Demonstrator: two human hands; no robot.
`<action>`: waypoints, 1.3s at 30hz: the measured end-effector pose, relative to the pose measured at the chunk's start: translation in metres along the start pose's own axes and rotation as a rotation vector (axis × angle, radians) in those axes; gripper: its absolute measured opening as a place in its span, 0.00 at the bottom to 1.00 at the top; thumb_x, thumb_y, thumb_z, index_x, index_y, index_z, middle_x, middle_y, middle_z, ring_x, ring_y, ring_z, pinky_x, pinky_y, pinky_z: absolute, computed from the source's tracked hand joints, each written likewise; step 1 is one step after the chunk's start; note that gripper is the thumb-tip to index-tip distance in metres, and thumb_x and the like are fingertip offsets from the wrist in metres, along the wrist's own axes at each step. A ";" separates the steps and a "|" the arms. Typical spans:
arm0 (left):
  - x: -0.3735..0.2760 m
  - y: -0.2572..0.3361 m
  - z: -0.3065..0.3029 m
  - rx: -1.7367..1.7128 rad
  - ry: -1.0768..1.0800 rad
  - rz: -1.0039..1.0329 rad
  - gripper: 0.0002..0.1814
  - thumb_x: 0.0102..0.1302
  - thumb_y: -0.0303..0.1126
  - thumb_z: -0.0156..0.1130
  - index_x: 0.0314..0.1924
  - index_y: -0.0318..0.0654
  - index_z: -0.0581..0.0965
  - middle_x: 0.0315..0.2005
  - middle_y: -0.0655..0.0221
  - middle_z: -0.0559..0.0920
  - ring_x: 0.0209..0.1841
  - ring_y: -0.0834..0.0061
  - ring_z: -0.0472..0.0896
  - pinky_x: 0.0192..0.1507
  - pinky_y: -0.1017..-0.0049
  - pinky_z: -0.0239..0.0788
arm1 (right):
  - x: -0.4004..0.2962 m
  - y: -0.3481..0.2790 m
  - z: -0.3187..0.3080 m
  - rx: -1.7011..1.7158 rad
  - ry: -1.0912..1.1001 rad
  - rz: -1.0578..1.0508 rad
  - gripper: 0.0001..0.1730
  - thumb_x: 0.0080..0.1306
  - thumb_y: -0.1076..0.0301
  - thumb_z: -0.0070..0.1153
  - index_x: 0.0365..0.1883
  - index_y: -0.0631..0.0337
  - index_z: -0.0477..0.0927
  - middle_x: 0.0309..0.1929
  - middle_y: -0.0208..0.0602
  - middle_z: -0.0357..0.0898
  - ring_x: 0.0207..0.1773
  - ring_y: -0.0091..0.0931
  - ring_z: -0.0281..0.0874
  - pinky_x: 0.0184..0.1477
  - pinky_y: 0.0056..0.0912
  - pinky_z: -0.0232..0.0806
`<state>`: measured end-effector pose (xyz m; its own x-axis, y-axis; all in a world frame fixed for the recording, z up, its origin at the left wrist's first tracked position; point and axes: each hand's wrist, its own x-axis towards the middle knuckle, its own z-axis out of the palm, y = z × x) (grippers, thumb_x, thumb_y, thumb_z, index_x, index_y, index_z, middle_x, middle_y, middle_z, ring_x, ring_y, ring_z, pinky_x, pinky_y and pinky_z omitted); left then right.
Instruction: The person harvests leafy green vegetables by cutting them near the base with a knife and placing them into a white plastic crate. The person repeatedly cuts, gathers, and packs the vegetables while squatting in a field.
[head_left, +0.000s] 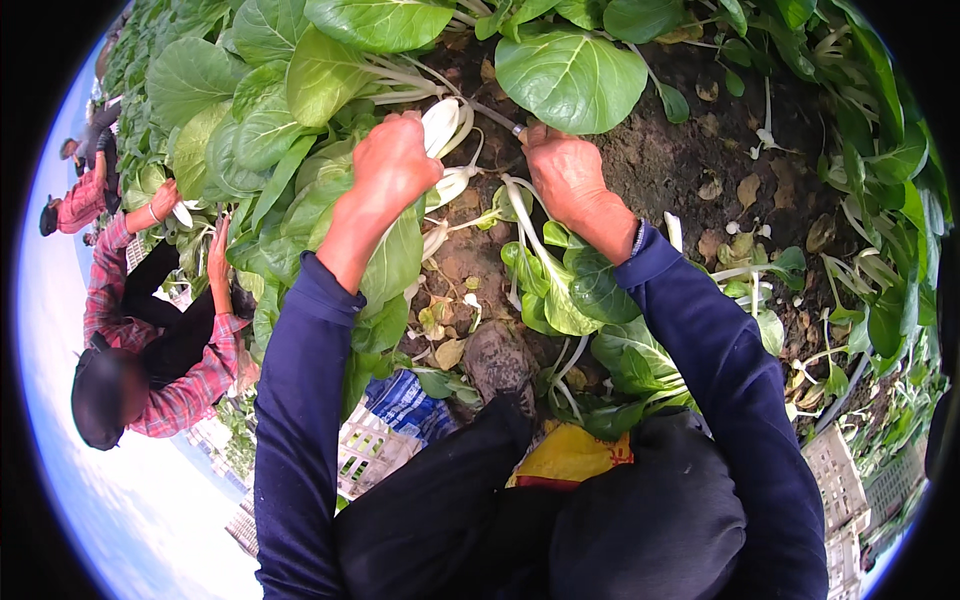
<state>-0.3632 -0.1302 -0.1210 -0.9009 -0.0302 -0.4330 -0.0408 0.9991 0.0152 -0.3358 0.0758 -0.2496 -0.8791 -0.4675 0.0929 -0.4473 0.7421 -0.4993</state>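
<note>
My left hand (397, 161) is closed around a head of leafy greens like bok choy, its white stalk base (441, 126) showing beyond my fingers and its leaves partly hidden under my wrist. In my right hand (562, 169) is the handle of a knife; its narrow blade (491, 114) points up and left, towards the white stalks of a plant (405, 84). Whether the blade touches them I cannot tell. A broad green leaf (571, 79) spreads just above my right hand. Other white-based greens (452, 182) lie on the soil between my hands.
Dense greens (195, 75) grow at the left, and more lie along the right (885, 285). A muddy boot (499, 358), a blue printed bag (411, 405), a yellow bag (574, 452) and a plastic crate (371, 450) are near my legs. Other people, one in a plaid shirt (187, 390), crouch at left.
</note>
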 end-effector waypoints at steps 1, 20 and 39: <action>0.000 0.000 0.000 -0.011 -0.007 -0.027 0.20 0.46 0.30 0.66 0.41 0.27 0.80 0.39 0.44 0.84 0.48 0.45 0.83 0.50 0.54 0.74 | 0.001 0.002 -0.001 0.036 0.003 0.007 0.15 0.69 0.61 0.58 0.44 0.65 0.77 0.34 0.51 0.82 0.33 0.48 0.82 0.34 0.50 0.75; -0.105 0.085 -0.036 -0.680 0.006 0.241 0.15 0.50 0.27 0.69 0.36 0.30 0.75 0.24 0.58 0.79 0.27 0.74 0.79 0.32 0.70 0.72 | -0.072 -0.023 -0.139 1.489 0.040 0.620 0.29 0.55 0.55 0.81 0.40 0.62 0.75 0.36 0.28 0.80 0.38 0.18 0.77 0.41 0.24 0.73; -0.139 0.143 -0.051 -0.547 0.355 0.735 0.21 0.44 0.20 0.71 0.42 0.32 0.77 0.53 0.52 0.80 0.55 0.50 0.80 0.55 0.59 0.72 | -0.113 -0.013 -0.243 1.341 -0.005 0.668 0.23 0.54 0.65 0.79 0.36 0.61 0.75 0.32 0.27 0.79 0.32 0.15 0.73 0.34 0.21 0.69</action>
<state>-0.2656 0.0153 -0.0122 -0.8560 0.4958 0.1461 0.4679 0.6231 0.6268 -0.2702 0.2358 -0.0447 -0.8534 -0.2325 -0.4665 0.5074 -0.1651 -0.8458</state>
